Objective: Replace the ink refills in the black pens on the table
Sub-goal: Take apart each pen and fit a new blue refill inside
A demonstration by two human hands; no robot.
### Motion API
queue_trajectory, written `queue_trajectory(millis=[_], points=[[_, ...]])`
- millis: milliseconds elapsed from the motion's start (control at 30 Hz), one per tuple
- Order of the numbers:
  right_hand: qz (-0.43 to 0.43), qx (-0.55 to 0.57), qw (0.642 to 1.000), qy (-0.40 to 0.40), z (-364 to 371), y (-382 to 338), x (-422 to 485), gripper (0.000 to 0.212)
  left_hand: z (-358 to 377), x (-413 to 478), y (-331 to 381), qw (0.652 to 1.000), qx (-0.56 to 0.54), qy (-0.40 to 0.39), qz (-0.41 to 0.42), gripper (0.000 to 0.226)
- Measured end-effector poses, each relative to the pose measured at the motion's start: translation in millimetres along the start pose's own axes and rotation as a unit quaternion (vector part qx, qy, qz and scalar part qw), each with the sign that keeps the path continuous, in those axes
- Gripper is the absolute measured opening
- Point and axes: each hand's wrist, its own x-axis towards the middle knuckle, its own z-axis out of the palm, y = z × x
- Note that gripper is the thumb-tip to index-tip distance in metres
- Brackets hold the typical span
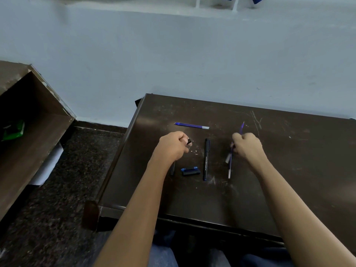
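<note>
Both of your hands are working over the dark brown counter [289,170], well apart from each other. Your left hand [174,145] is clenching round a black pen barrel [189,141], whose end is poking out past your curled fingers [184,138]. A dark slim end is also showing below that wrist, and you cannot tell whether it belongs to the same piece. Your right hand [248,147] is pinching a blue refill [230,166] near its middle. The refill is pointing steeply away from you, its upper end blurred and its silver tip hanging close to the counter. A small grey blur is sitting just beside it, too smeared to name.

Between your hands a whole black pen [206,159] is lying lengthwise on the counter, with white lettering along its body. Just left of its near end, a black pen cap [190,170] with blue trim is lying crosswise, near your left wrist. Two blue refills [191,125] are lying side by side, touching, farther back on the counter, beyond your left hand.

Off to your left, a brown shelf unit [38,112] is standing on the dark speckled floor [67,189], holding a green packet [13,130].
</note>
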Motion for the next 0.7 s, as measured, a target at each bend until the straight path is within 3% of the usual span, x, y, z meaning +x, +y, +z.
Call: queue_trajectory(millis=[100,233,400,700], points=[[-0.042,0.24,0.97,-0.004,8,-26,-18,0.014,-1,0,-2,1.0,-0.024,-0.008,0.003,0.028],[-0.098,0.398,0.912,-0.007,22,-40,-48,0.012,-2,1,-4,0.998,-0.051,-0.019,0.008,0.031],[-0.137,0.372,0.918,-0.015,31,-45,-55,0.015,-2,3,-5,0.998,-0.061,-0.02,0.019,0.032],[-0.125,0.331,0.933,-0.069,38,-44,-50,0.009,1,11,-13,0.996,-0.075,-0.031,0.045,0.029]])
